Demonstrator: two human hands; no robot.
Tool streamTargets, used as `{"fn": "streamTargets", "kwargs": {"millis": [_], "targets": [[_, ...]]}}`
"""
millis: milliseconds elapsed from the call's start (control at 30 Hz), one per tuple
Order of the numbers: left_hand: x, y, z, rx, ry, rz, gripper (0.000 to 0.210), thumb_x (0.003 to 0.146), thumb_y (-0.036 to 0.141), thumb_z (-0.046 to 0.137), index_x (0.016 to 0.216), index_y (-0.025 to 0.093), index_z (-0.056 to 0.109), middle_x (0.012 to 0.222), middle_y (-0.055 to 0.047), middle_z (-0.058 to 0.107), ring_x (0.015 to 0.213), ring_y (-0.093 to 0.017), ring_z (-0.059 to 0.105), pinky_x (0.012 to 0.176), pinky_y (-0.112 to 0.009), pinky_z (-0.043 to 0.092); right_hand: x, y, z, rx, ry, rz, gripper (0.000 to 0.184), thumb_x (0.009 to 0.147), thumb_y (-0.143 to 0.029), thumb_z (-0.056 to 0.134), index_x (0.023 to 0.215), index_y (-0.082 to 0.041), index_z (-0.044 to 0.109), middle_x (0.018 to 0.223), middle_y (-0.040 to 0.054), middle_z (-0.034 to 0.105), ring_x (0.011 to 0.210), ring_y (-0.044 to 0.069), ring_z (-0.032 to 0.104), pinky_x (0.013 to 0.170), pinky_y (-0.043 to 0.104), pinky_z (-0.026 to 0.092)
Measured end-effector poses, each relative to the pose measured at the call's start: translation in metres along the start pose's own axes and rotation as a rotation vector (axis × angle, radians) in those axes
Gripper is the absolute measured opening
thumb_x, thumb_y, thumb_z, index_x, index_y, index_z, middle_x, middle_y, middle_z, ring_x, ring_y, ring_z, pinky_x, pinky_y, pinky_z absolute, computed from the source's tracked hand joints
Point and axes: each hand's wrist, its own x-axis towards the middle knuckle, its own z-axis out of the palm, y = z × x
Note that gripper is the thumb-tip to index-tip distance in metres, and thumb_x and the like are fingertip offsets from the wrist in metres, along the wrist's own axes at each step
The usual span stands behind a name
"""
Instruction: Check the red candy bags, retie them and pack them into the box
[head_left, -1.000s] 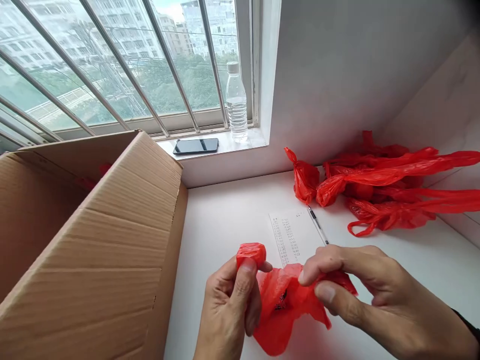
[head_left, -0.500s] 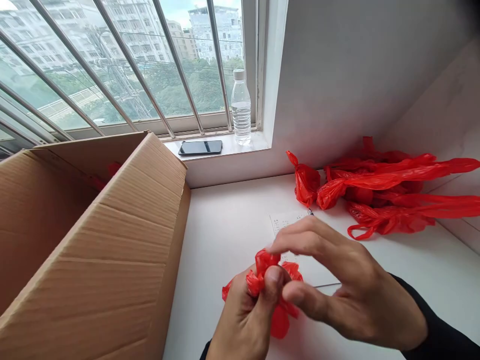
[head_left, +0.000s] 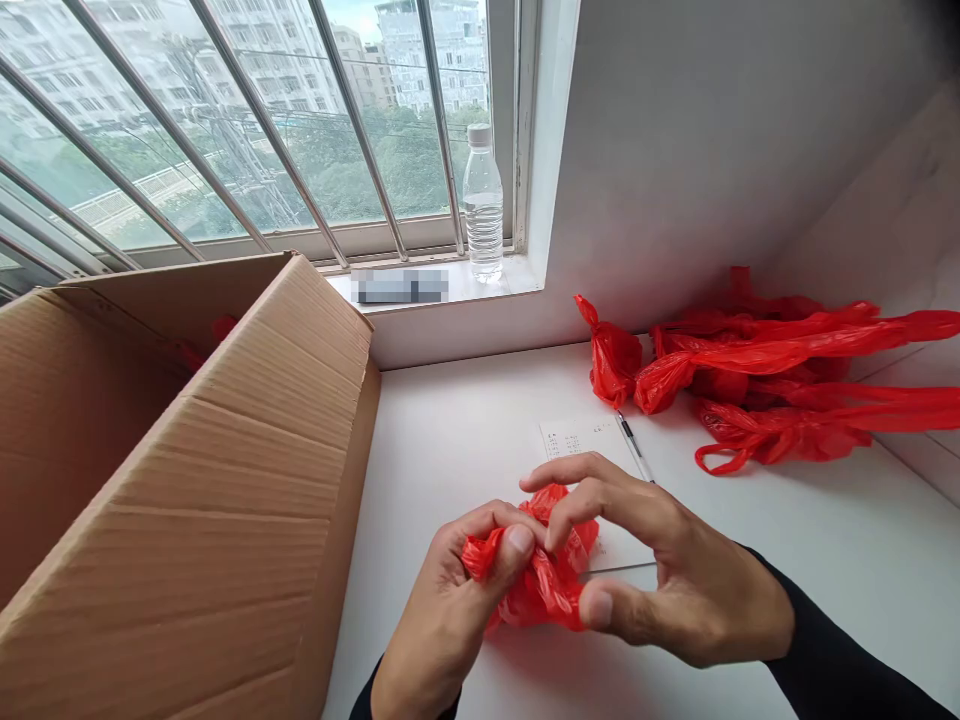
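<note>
My left hand [head_left: 457, 585] pinches the gathered, twisted top of a red plastic bag [head_left: 555, 590] between thumb and fingers, over the white tabletop. The bag's crumpled body spreads to the right of that thumb; its contents, if any, are hidden. My right hand [head_left: 660, 570] is at the bag's right side with thumb and fingers wide apart. Its thumb tip and bent index finger are at the bag without closing on it. Behind the hands lies a sheet of paper [head_left: 581, 440] with handwritten columns, partly covered, and a pen [head_left: 634, 440] rests at its right edge.
A large open cardboard box [head_left: 247, 480] takes up the left, with something red inside. Several red plastic bags [head_left: 757, 350] lie at the back right against the wall. On the sill below the barred window stand a water bottle [head_left: 484, 210] and a blurred-out flat object [head_left: 400, 286].
My left hand has shifted a little left and the bag has turned, showing more of its body. My right hand has moved slightly left, fingers still apart. The pen is now uncovered.
</note>
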Motion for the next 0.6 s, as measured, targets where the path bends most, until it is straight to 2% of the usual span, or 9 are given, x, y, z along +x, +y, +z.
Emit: {"fn": "streamTargets", "kwargs": {"millis": [67, 100, 133, 200, 300, 400, 500, 600], "targets": [[-0.001, 0.001, -0.001, 0.055, -0.03, 0.017, 0.024, 0.096, 0.039, 0.063, 0.084, 0.019, 0.07, 0.081, -0.002, 0.066, 0.074, -0.014, 0.059, 0.072, -0.025, 0.047, 0.003, 0.007, 0.002, 0.066, 0.012, 0.052, 0.041, 0.094, -0.045, 0.067, 0.131, -0.029, 0.057, 0.14, 0.0063, 0.057, 0.138, 0.024, 0.047, 0.113, 0.04, 0.039], [-0.002, 0.001, -0.001, 0.074, -0.04, 0.02, 0.018, 0.095, 0.036, 0.064, 0.091, 0.02, 0.072, 0.083, -0.002, 0.068, 0.075, -0.015, 0.06, 0.072, -0.026, 0.048, 0.005, 0.011, 0.003, 0.102, -0.004, 0.085, 0.043, 0.097, -0.046, 0.061, 0.136, -0.028, 0.054, 0.137, 0.0073, 0.059, 0.131, 0.023, 0.053, 0.11, 0.04, 0.041], [-0.003, 0.001, -0.001, 0.095, -0.045, 0.024, 0.014, 0.095, 0.033, 0.065, 0.098, 0.022, 0.072, 0.087, -0.003, 0.07, 0.076, -0.015, 0.062, 0.073, -0.026, 0.049, 0.007, 0.015, 0.005, 0.141, -0.028, 0.123, 0.043, 0.1, -0.047, 0.056, 0.138, -0.026, 0.052, 0.131, 0.0077, 0.063, 0.12, 0.022, 0.06, 0.104, 0.039, 0.046], [-0.007, -0.002, -0.001, 0.163, -0.023, 0.047, 0.019, 0.093, 0.026, 0.066, 0.111, 0.026, 0.07, 0.096, -0.003, 0.073, 0.08, -0.016, 0.064, 0.075, -0.026, 0.052, 0.01, 0.021, 0.009, 0.212, -0.057, 0.191, 0.039, 0.104, -0.049, 0.047, 0.132, -0.023, 0.056, 0.112, 0.0058, 0.068, 0.098, 0.019, 0.065, 0.088, 0.035, 0.05], [-0.008, -0.013, -0.003, 0.388, 0.096, 0.188, 0.037, 0.089, 0.009, 0.063, 0.12, 0.028, 0.068, 0.108, -0.002, 0.073, 0.09, -0.016, 0.068, 0.08, -0.025, 0.054, 0.012, 0.028, 0.015, 0.245, -0.008, 0.279, 0.04, 0.106, -0.05, 0.038, 0.117, -0.021, 0.064, 0.09, 0.0016, 0.064, 0.077, 0.015, 0.058, 0.072, 0.029, 0.046], [-0.004, -0.031, -0.004, 0.703, 0.285, 0.478, 0.057, 0.082, -0.009, 0.049, 0.121, 0.028, 0.066, 0.105, -0.002, 0.073, 0.089, -0.014, 0.069, 0.076, -0.023, 0.054, 0.012, 0.037, 0.02, 0.262, 0.003, 0.347, 0.038, 0.107, -0.045, 0.036, 0.124, -0.023, 0.062, 0.073, -0.0033, 0.051, 0.064, 0.013, 0.045, 0.064, 0.028, 0.04], [0.002, -0.046, -0.004, 0.893, 0.391, 0.7, 0.057, 0.087, -0.01, 0.047, 0.125, 0.028, 0.064, 0.113, -0.005, 0.071, 0.1, -0.016, 0.07, 0.082, -0.025, 0.056, 0.013, 0.047, 0.022, 0.355, -0.085, 0.345, 0.033, 0.106, -0.038, 0.043, 0.132, -0.023, 0.056, 0.067, -0.0065, 0.041, 0.059, 0.012, 0.036, 0.059, 0.027, 0.034], [0.006, -0.055, -0.006, 0.945, 0.409, 0.735, 0.054, 0.091, -0.005, 0.055, 0.131, 0.03, 0.062, 0.12, -0.006, 0.068, 0.11, -0.018, 0.067, 0.091, -0.029, 0.056, 0.015, 0.054, 0.022, 0.469, -0.147, 0.325, 0.028, 0.103, -0.038, 0.05, 0.119, -0.018, 0.061, 0.071, -0.0055, 0.046, 0.061, 0.011, 0.039, 0.058, 0.026, 0.034]]}}
